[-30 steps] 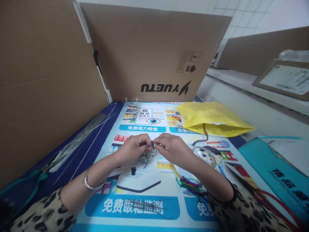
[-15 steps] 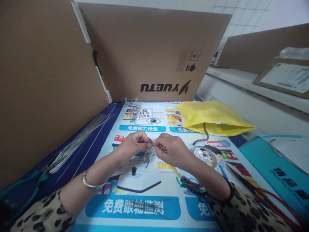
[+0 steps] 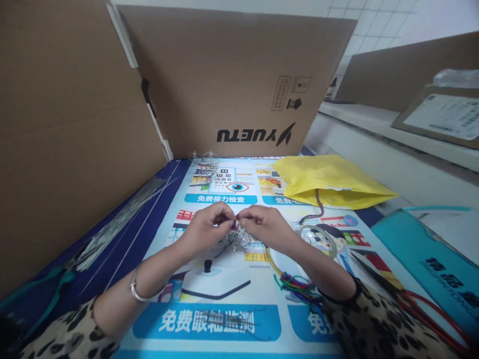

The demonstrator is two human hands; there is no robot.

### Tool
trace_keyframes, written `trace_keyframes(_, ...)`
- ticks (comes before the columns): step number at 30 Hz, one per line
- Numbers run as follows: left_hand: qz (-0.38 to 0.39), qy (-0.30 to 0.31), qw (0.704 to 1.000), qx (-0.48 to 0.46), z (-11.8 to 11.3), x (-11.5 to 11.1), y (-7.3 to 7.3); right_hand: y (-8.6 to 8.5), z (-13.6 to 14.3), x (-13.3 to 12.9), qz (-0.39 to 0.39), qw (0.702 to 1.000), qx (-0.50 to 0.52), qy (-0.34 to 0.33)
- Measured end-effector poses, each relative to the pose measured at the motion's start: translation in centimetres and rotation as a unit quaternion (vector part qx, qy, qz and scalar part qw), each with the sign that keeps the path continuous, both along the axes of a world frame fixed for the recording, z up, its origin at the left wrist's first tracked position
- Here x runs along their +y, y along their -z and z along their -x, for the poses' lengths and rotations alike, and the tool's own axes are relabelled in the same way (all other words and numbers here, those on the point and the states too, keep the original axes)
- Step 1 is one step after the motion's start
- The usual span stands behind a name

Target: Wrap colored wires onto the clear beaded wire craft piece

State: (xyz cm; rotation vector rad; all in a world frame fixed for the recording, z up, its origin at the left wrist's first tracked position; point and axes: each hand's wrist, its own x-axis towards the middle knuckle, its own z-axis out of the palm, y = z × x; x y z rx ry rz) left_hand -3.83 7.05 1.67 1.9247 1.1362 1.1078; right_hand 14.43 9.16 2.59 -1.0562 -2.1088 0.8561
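Observation:
My left hand (image 3: 207, 227) and my right hand (image 3: 264, 227) meet fingertip to fingertip above the printed sheet. Both are closed in a pinch. A bit of purple cord (image 3: 235, 225) shows at the left fingertips, and the right fingers grip close beside it, where a small yellowish bit shows. Just below the fingers is a tangle of thin silvery wire with clear beads (image 3: 239, 243). The exact hold of each fingertip on wire or cord is partly hidden. A bundle of coloured cords (image 3: 295, 284) lies near my right forearm.
Pliers (image 3: 62, 279) and thin wires (image 3: 116, 219) lie at left. More beaded wire (image 3: 204, 162) sits at the back. On the right are a yellow pouch (image 3: 333, 179), a clear round roll (image 3: 318, 241), scissors (image 3: 381, 274) and a teal packet (image 3: 422, 259). Cardboard (image 3: 239, 75) stands behind.
My right hand has turned slightly, its fingers now straighter. More purple and a yellowish bit show between the fingertips. The beaded wire below has shifted a little to the right.

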Motion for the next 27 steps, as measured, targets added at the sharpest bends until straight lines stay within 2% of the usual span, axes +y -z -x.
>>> trace_keyframes(6, -0.056, -0.027, 0.998, 0.030, -0.2, -0.4, 0.2, 0.1, -0.1, 0.2, 0.000, 0.998, 0.014, -0.058)
trace_keyframes(13, -0.087, -0.035, 0.993, 0.072, -0.2, -0.4, -0.1, 0.1, 0.2, -0.2, -0.025, 1.000, 0.012, -0.006)
trace_keyframes(17, -0.123, -0.012, 0.975, 0.183, 0.6, -0.2, -1.2, -1.0, -0.4, -0.3, -0.043, 0.999, 0.017, 0.017)
trace_keyframes(21, -0.079, -0.031, 0.946, 0.314, 1.5, -0.3, -2.8, -1.7, -0.9, 0.1, -0.052, 0.996, 0.016, 0.064)
trace_keyframes(24, -0.018, -0.021, 0.959, 0.283, 1.7, -0.2, -3.5, -1.5, -0.9, 0.3, -0.025, 0.997, 0.022, 0.077)
trace_keyframes(27, 0.052, 0.030, 0.988, 0.140, 1.6, -0.1, -3.5, -1.1, -0.8, 0.4, 0.010, 0.997, 0.022, 0.079)
